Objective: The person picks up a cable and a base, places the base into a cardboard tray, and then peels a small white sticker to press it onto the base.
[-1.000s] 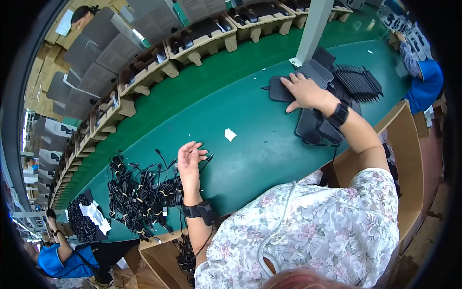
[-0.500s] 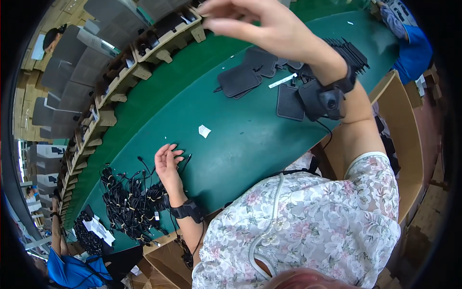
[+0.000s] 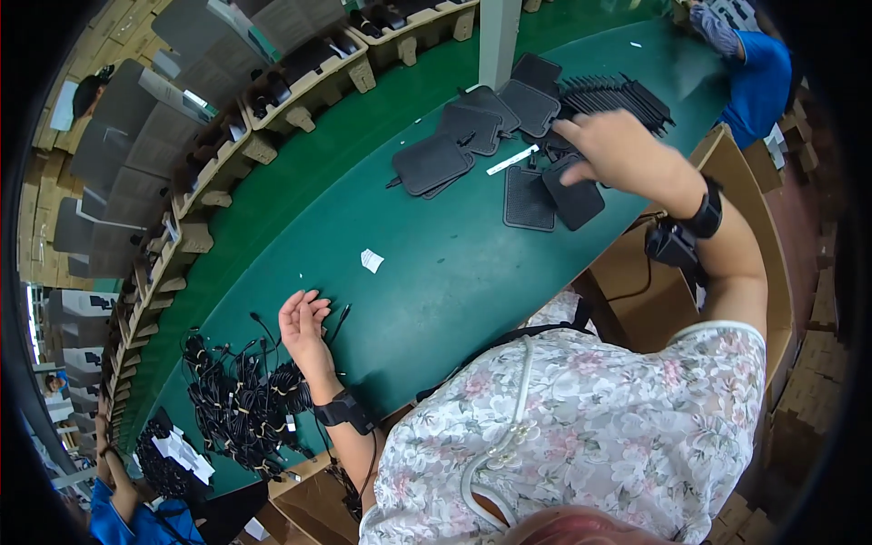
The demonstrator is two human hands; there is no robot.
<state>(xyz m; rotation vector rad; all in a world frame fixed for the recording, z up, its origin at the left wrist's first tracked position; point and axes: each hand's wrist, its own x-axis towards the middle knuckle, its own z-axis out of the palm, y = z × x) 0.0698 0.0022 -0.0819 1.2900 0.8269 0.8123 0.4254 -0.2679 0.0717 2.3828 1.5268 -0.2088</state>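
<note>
Upper right: our right hand (image 3: 616,150) clamps a black flat pad (image 3: 574,193). Left hand (image 3: 303,324) rests open, fingers spread, by the cable bundles (image 3: 238,404) on the tabletop (image 3: 454,272). Pick-up step; next, a cable wants gripping.

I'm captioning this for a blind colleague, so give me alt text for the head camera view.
A person in a floral top leans over a green table, right hand on a flat black pad among several spread-out black pads, left hand resting open on the table beside a pile of bundled black cables. A small white paper scrap lies between the hands.
</note>
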